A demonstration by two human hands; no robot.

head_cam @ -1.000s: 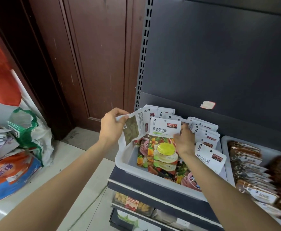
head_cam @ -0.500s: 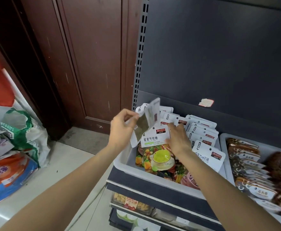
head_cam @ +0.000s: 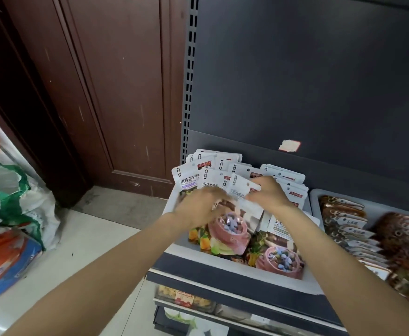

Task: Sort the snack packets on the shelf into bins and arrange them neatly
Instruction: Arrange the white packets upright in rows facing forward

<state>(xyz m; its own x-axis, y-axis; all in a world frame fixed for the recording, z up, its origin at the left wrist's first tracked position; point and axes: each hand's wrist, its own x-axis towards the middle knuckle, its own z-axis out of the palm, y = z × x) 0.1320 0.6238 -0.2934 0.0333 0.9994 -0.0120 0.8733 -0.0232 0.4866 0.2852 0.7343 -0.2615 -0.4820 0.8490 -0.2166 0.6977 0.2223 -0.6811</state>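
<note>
Two hands work inside the white rectangular plastic bin (head_cam: 174, 202) at the left end of the dark grey metal shelf (head_cam: 247, 280), so the step in hand looks like tidying packets already sorted there. The left hand (head_cam: 198, 209) is blurred over the front packets; whether its fingers are spread or pinching something, I cannot tell. The right hand (head_cam: 269, 192) reaches in beside it, and its grip seems to pinch the top edge of a white-topped glossy snack packet (head_cam: 241, 190), though blur makes this uncertain. More white-topped packets (head_cam: 225, 166) stand fanned unevenly along the back of the bin, while colourful packets printed with a pink cup (head_cam: 227, 234) lie at the front, overlapping. Next, the held packet probably needs seating upright among its like, with the leaning rows squared. Just right of this bin, a grey plastic tray (head_cam: 317, 192) holds brown foil packets with white labels (head_cam: 344, 221) in neat overlapping rows. Clear tubs of snacks (head_cam: 184, 297) sit on the lower shelf.
</note>
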